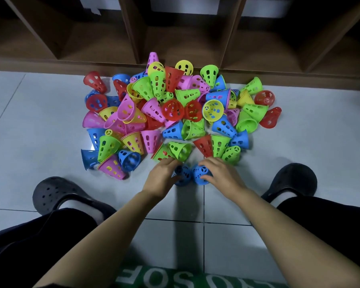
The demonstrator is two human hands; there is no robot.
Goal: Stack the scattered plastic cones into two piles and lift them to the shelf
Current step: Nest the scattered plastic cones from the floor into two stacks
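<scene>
Head view: left hand [162, 177] grasps left blue cone [183, 176], right hand [221, 176] grasps right blue cone [200, 175], both just nearside of cone heap [175, 111]; shelf [181, 40] beyond heap. Risk: knuckles crowd the heap, a nudge could roll cones away.

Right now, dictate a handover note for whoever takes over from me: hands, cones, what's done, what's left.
Left hand: grips a blue cone on the floor.
Right hand: grips a second blue cone, right beside the first.
Cones: all the others lie in one mixed heap on the floor, against the foot of the shelf.
Done: nothing visible yet; no pile stands, and no cone shows on the shelf.
Left: build the two piles, probably starting from these two blue cones, then lift both to the shelf.
</scene>
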